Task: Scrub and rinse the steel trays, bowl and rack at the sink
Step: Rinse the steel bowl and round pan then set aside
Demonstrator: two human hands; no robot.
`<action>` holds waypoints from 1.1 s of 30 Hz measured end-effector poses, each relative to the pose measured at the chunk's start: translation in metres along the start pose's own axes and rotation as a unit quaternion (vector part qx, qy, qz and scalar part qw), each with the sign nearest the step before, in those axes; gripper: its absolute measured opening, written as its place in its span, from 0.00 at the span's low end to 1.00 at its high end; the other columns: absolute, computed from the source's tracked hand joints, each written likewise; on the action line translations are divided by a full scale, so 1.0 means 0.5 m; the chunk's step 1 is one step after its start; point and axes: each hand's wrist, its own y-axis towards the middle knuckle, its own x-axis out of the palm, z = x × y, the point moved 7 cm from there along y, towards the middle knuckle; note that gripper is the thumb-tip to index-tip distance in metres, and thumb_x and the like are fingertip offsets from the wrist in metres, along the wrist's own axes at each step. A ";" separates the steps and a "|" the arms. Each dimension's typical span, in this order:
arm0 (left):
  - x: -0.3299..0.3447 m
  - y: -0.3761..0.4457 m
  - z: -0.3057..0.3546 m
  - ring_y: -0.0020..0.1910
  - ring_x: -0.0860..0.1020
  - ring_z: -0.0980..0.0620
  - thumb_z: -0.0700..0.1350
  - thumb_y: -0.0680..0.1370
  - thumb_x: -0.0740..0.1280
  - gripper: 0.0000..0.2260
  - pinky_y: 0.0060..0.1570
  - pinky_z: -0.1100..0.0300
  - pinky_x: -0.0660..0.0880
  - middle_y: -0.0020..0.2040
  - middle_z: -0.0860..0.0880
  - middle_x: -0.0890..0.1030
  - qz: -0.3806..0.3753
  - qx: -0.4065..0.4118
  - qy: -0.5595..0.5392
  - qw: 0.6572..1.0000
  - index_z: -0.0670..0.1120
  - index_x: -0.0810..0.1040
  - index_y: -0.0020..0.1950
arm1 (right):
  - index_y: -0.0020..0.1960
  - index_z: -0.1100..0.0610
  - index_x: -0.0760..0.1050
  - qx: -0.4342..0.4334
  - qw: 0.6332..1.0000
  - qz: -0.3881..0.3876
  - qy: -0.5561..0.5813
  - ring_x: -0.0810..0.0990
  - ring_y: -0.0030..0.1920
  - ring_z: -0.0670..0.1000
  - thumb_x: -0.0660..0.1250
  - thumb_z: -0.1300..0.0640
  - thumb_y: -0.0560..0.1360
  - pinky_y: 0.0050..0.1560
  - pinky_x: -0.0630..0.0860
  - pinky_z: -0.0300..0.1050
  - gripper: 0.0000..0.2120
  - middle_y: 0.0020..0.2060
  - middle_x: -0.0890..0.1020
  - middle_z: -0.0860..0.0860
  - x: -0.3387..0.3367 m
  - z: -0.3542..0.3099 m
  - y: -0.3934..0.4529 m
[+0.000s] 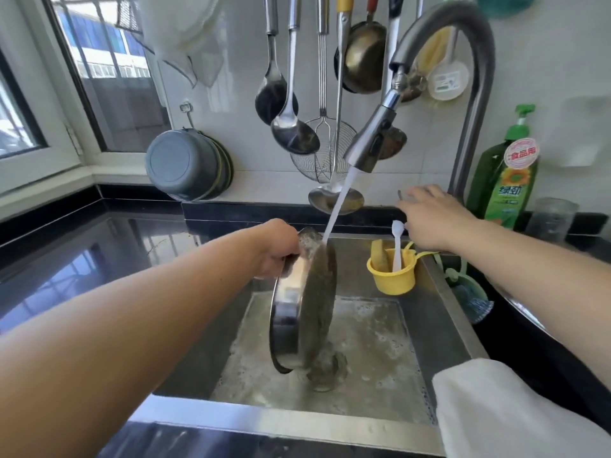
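Round steel tray [302,305] held on edge over sink [439,312], under stream from tap [370,140]; left hand [276,247] grips top rim; right hand [429,216] at tap base, grip cannot tell

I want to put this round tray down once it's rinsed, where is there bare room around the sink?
The black counter left of the sink, running toward the window, is bare. The right side is crowded: yellow cup on the rim, soap bottle, a glass, white cloth. Foam covers the basin floor under the tray held by the left hand.
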 end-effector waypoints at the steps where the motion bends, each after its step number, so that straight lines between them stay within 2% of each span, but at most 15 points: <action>1: 0.007 -0.003 0.004 0.33 0.72 0.48 0.27 0.82 0.57 0.11 0.32 0.54 0.70 0.43 0.38 0.73 0.008 0.000 -0.017 1.000 0.38 0.72 0.44 | 0.77 0.52 0.67 0.002 1.000 -0.004 0.010 0.63 0.73 0.61 0.65 0.56 0.79 0.71 0.68 0.59 0.26 0.74 0.66 0.57 -0.004 0.000 -0.008; 3: 0.028 -0.011 0.010 0.35 0.76 0.46 0.28 0.83 0.57 0.11 0.33 0.50 0.78 0.41 0.39 0.76 0.006 -0.009 -0.065 0.998 0.38 0.73 0.45 | 0.77 0.52 0.67 0.005 1.000 -0.015 0.024 0.63 0.72 0.62 0.64 0.56 0.79 0.70 0.68 0.60 0.26 0.73 0.66 0.57 -0.012 -0.002 -0.023; 5: 0.049 -0.018 0.013 0.38 0.80 0.45 0.27 0.82 0.57 0.09 0.42 0.48 0.83 0.44 0.39 0.79 -0.003 -0.023 -0.135 0.991 0.35 0.75 0.49 | 0.76 0.53 0.67 0.005 0.999 -0.028 0.026 0.63 0.72 0.62 0.63 0.57 0.79 0.70 0.68 0.61 0.26 0.73 0.66 0.57 -0.018 -0.005 -0.037; 6: 0.055 -0.018 0.013 0.39 0.81 0.45 0.27 0.82 0.57 0.08 0.42 0.49 0.83 0.46 0.38 0.80 -0.001 -0.028 -0.171 0.985 0.34 0.76 0.52 | 0.76 0.52 0.66 0.004 0.999 -0.031 0.025 0.62 0.72 0.62 0.63 0.56 0.79 0.70 0.68 0.61 0.25 0.73 0.66 0.57 -0.020 -0.007 -0.044; 9: 0.049 -0.017 0.022 0.41 0.82 0.41 0.26 0.80 0.59 0.07 0.33 0.49 0.82 0.48 0.35 0.80 0.044 -0.027 -0.267 0.962 0.33 0.74 0.54 | 0.76 0.52 0.67 -0.004 0.999 -0.035 0.019 0.63 0.71 0.61 0.62 0.55 0.80 0.70 0.67 0.61 0.24 0.72 0.67 0.56 -0.024 -0.011 -0.058; 11: 0.037 -0.005 0.023 0.44 0.83 0.39 0.25 0.78 0.59 0.12 0.27 0.51 0.81 0.48 0.35 0.79 0.087 -0.023 -0.328 0.940 0.33 0.72 0.60 | 0.75 0.52 0.68 -0.006 0.999 -0.037 0.011 0.64 0.71 0.61 0.62 0.55 0.80 0.69 0.68 0.60 0.23 0.71 0.68 0.56 -0.020 -0.012 -0.058; 15: 0.002 0.015 0.022 0.51 0.83 0.37 0.28 0.79 0.59 0.17 0.24 0.47 0.81 0.55 0.35 0.80 0.141 -0.033 -0.411 0.900 0.36 0.69 0.68 | 0.74 0.53 0.69 0.001 0.999 -0.041 -0.008 0.65 0.71 0.60 0.63 0.55 0.80 0.70 0.68 0.58 0.22 0.72 0.69 0.56 -0.003 -0.008 -0.041; 17: -0.033 0.027 0.011 0.53 0.83 0.38 0.30 0.80 0.60 0.16 0.28 0.47 0.82 0.56 0.37 0.81 0.164 -0.053 -0.419 0.891 0.36 0.70 0.68 | 0.74 0.53 0.70 0.004 0.998 -0.053 -0.032 0.64 0.71 0.60 0.64 0.55 0.79 0.71 0.68 0.58 0.23 0.73 0.68 0.56 0.015 -0.006 -0.027; 19: -0.076 0.053 -0.005 0.55 0.82 0.40 0.32 0.79 0.60 0.18 0.38 0.46 0.84 0.55 0.41 0.82 0.178 -0.074 -0.413 0.890 0.38 0.71 0.69 | 0.74 0.53 0.71 -0.001 0.997 -0.053 -0.062 0.64 0.72 0.60 0.66 0.56 0.78 0.71 0.67 0.59 0.24 0.74 0.68 0.55 0.029 -0.003 -0.006; 20: -0.093 0.057 -0.012 0.55 0.81 0.41 0.32 0.79 0.59 0.19 0.39 0.46 0.84 0.56 0.42 0.81 0.184 -0.078 -0.417 0.887 0.38 0.72 0.70 | 0.73 0.53 0.71 -0.004 0.996 -0.048 -0.077 0.64 0.72 0.60 0.67 0.55 0.77 0.72 0.66 0.59 0.24 0.74 0.68 0.54 0.034 -0.001 0.006; 23: -0.121 0.058 -0.020 0.48 0.79 0.42 0.33 0.82 0.57 0.16 0.24 0.50 0.80 0.59 0.40 0.76 0.209 -0.067 -0.449 0.866 0.37 0.70 0.70 | 0.71 0.52 0.74 -0.018 0.993 -0.038 -0.114 0.66 0.70 0.59 0.69 0.53 0.75 0.72 0.67 0.59 0.24 0.69 0.72 0.53 0.048 0.000 0.043; 25: -0.119 0.054 -0.024 0.49 0.79 0.39 0.33 0.83 0.55 0.17 0.22 0.50 0.79 0.61 0.38 0.75 0.220 -0.068 -0.464 0.856 0.36 0.69 0.72 | 0.69 0.51 0.76 -0.018 0.990 -0.039 -0.132 0.65 0.70 0.59 0.70 0.52 0.75 0.72 0.67 0.59 0.22 0.67 0.73 0.52 0.060 0.003 0.058; 28: -0.099 0.081 -0.038 0.51 0.81 0.37 0.32 0.81 0.56 0.19 0.27 0.47 0.80 0.61 0.37 0.78 0.216 -0.068 -0.480 0.847 0.37 0.71 0.72 | 0.66 0.50 0.77 -0.021 0.988 -0.033 -0.147 0.64 0.70 0.59 0.71 0.50 0.74 0.72 0.65 0.60 0.20 0.67 0.73 0.51 0.071 0.002 0.070; 32: -0.025 0.083 -0.027 0.54 0.82 0.36 0.30 0.77 0.59 0.20 0.51 0.39 0.83 0.56 0.37 0.82 0.184 -0.056 -0.422 0.886 0.36 0.72 0.69 | 0.64 0.49 0.79 -0.019 0.988 -0.036 -0.152 0.64 0.71 0.60 0.71 0.51 0.74 0.72 0.65 0.61 0.18 0.67 0.73 0.51 0.074 0.002 0.073; 33: -0.001 0.070 -0.021 0.53 0.82 0.36 0.30 0.78 0.59 0.17 0.54 0.38 0.83 0.56 0.36 0.82 0.177 -0.049 -0.414 0.892 0.36 0.71 0.67 | 0.64 0.49 0.79 -0.017 0.988 -0.040 -0.151 0.64 0.71 0.60 0.71 0.51 0.74 0.72 0.64 0.61 0.19 0.68 0.73 0.51 0.075 0.003 0.073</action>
